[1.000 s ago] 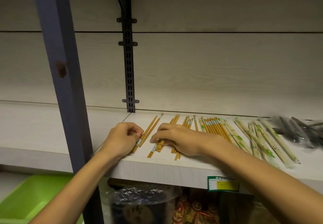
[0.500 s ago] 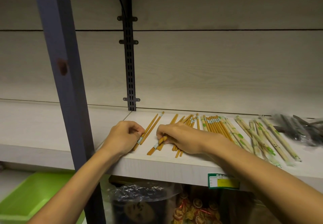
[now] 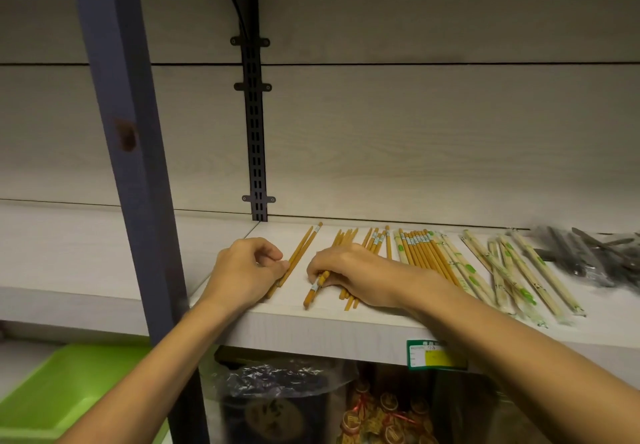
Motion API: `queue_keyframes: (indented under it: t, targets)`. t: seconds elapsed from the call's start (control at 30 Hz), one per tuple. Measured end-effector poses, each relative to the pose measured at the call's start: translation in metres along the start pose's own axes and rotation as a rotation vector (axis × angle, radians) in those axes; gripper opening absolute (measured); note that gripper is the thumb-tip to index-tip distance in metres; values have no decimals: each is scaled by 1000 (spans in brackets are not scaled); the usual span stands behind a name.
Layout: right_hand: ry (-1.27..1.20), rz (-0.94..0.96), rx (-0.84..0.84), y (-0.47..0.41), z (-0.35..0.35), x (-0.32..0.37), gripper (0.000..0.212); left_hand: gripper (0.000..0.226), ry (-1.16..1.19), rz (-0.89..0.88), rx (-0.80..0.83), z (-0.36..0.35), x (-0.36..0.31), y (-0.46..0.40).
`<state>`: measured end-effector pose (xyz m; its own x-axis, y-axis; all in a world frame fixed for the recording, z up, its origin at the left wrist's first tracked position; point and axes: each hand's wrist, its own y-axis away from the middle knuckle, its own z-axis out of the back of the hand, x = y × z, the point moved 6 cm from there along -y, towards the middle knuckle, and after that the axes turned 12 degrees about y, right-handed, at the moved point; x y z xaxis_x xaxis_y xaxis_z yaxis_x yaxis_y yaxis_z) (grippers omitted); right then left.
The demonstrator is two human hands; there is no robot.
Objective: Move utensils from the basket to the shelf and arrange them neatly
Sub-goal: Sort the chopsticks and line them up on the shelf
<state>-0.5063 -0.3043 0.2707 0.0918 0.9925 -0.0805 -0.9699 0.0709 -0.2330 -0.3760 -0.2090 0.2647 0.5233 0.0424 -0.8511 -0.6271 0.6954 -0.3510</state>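
**Chopsticks laid out along the shelf**

Right now I see the brown chopsticks [image 3: 377,246] lying in a loose row on the pale wooden shelf [image 3: 104,256], tips pointing toward the back wall. One separate pair [image 3: 304,246] lies slanted at the left end, and my left hand [image 3: 246,270] sits against its lower part, fingers curled with the fingertips pinching that pair. My right hand [image 3: 356,273] lies over the middle bunch, its grip curled round one chopstick [image 3: 315,287] that carries a small label band, whose end sticks out toward the shelf's front edge. Just right of my wrist come wrapped chopsticks [image 3: 512,273] in clear sleeves with green marks, fanned out side by side. Further right lies a blurred heap of dark cutlery [image 3: 581,256]. A blue upright post [image 3: 131,152] crosses in front on the left. Below the shelf edge hang a green price tag [image 3: 429,353], and a green basket [image 3: 59,395] sits lower left
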Motion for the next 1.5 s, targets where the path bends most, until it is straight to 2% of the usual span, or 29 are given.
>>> queue_keyframes:
  t: [0.1, 0.2, 0.33, 0.5, 0.6, 0.73, 0.87, 0.97, 1.07, 1.13, 1.23, 1.4, 1.5]
  targets:
    - [38, -6, 2, 3, 3, 3, 23, 12, -45, 14, 16, 0, 0, -1]
    - [63, 4, -69, 4, 11, 10, 30, 11, -154, -10, 1, 0, -4, -2]
    - [31, 43, -290, 8, 29, 17, 27, 13, -331, 9, 33, 1, -10, -5]
    - [-43, -32, -615, 14, 46, 8, 27, 15, -422, -14, 27, 5, -12, -6]
    - [-170, -80, -689, 12, 54, 1, 29, 13, -411, -77, -47, 11, -16, -5]
    - [-351, -92, -729, 12, 62, -1, 25, 17, -235, -209, -179, 23, -23, -12]
    - [-423, -130, -770, 16, 76, -4, 26, 18, 144, -307, -294, 32, -42, -15]
    - [-548, -129, -825, 18, 97, -8, 17, 26, 385, -433, -365, 42, -66, -16]
    - [-621, -130, -936, 21, 126, -15, 11, 37, 428, -519, -388, 48, -92, -25]
    - [-654, -187, -991, 20, 137, -22, 12, 36, 510, -521, -335, 48, -105, -34]
    - [-750, -392, -952, 14, 133, -41, 11, 31, 609, -472, -218, 43, -115, -52]
    - [-1026, -694, -720, 2, 104, -80, 6, 20, 525, -354, -96, 18, -111, -76]
    - [-1101, -880, -576, -4, 84, -101, 9, 21, 529, -261, -5, -5, -101, -90]
